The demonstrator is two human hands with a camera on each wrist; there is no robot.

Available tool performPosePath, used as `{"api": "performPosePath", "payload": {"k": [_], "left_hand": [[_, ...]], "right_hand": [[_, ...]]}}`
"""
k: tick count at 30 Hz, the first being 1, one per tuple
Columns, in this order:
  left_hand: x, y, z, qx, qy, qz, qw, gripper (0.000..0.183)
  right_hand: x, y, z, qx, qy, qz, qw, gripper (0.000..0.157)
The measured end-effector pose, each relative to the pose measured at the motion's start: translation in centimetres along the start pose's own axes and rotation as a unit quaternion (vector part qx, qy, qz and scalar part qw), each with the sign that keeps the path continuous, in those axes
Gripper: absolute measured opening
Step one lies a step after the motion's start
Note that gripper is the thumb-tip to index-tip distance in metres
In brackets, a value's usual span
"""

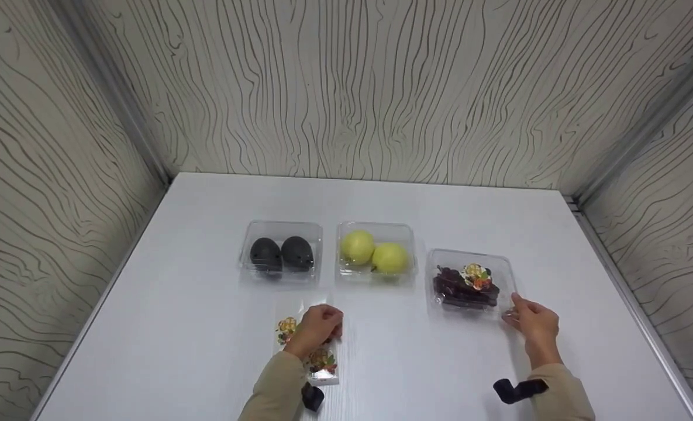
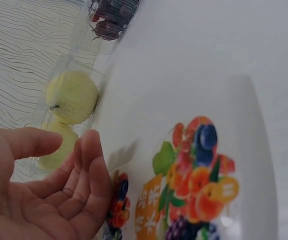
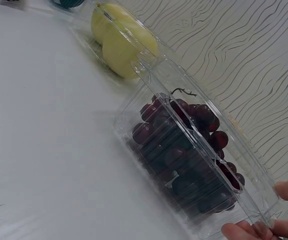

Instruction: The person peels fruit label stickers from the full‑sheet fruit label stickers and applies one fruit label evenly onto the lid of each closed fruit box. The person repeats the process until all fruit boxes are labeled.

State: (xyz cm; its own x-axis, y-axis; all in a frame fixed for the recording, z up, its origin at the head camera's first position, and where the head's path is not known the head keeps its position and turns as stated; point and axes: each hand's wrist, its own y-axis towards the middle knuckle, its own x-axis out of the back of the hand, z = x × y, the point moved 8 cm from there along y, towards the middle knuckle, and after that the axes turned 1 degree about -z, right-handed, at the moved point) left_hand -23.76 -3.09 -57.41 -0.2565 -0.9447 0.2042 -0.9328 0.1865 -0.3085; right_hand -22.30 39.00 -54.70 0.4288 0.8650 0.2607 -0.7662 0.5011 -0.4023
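My right hand [image 1: 536,324] pinches the near right corner of a clear plastic box of dark red grapes [image 3: 184,150], its thumb on the lid and fingertips lower down. A round fruit-print sticker [image 1: 476,276] is on the lid of that box. Above a sheet of fruit-print stickers [image 2: 199,195] hovers my left hand [image 1: 317,327], fingers loosely bent. In the left wrist view a gap shows between its thumb and fingertips, with nothing held there. The hand hides part of the sheet in the head view.
Two more clear boxes stand farther back on the white table [image 1: 194,327]. One has two yellow-green pears [image 1: 374,252]; the other has two dark, egg-shaped fruits [image 1: 282,254]. Wood-grain-patterned panels [image 1: 346,88] enclose the back and sides.
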Motion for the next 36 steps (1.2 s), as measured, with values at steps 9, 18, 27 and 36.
{"api": "performPosePath", "payload": {"k": [9,18,27,36], "left_hand": [[0.1,0.0,0.0,0.021,-0.023,0.002,0.9995,0.027],[0.0,0.2,0.3,0.044,-0.032,0.0,0.9985,0.028],[0.5,0.0,0.1,0.02,-0.006,-0.022,0.9995,0.026],[1.7,0.0,-0.4,-0.026,0.07,-0.076,0.9943,0.02]], "right_hand": [[-0.1,0.7,0.4,0.005,0.017,-0.006,1.0,0.063],[-0.2,1.6,1.1,0.006,0.03,-0.007,0.999,0.064],[-0.4,3.0,1.6,-0.019,0.011,-0.008,1.0,0.066],[-0.5,4.1,2.2,-0.034,0.028,-0.007,0.999,0.068]]}}
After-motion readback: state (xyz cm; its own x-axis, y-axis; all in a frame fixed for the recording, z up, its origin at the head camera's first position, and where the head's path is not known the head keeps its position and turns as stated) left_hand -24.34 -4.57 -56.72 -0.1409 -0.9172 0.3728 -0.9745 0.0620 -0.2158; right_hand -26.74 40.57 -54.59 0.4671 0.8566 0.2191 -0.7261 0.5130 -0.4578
